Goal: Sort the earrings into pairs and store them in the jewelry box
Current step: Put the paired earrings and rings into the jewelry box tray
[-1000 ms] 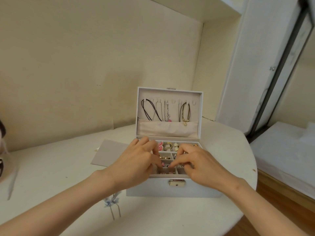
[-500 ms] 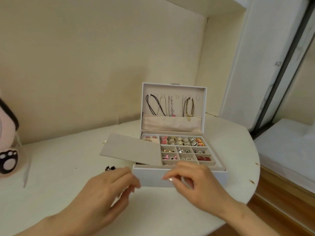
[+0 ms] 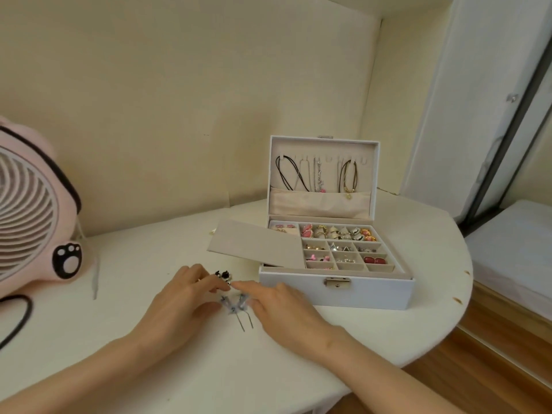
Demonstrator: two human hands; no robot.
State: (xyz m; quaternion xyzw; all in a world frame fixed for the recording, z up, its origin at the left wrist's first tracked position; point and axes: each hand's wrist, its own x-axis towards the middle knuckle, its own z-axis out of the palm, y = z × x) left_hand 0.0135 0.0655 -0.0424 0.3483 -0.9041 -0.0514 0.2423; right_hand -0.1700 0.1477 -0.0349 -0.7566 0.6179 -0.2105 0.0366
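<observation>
Your right hand (image 3: 279,306) lies relaxed, empty; whether your left hand (image 3: 183,295) pinches the black earrings (image 3: 223,275) at its fingertips is unclear. Blue earrings (image 3: 236,306) lie between both hands: careless sweeping could scatter them.

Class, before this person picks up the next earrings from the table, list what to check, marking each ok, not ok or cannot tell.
1. Jewelry box lid up: ok.
2. Free compartment in the front row: ok.
3. Blue bow earrings lying together: ok.
4. Black earrings a matching pair: cannot tell, too small.
5. Left hand gripping them: cannot tell; right hand open: ok.
6. Beige cover clear of the tray: not ok, it overlaps the box's left side.
</observation>
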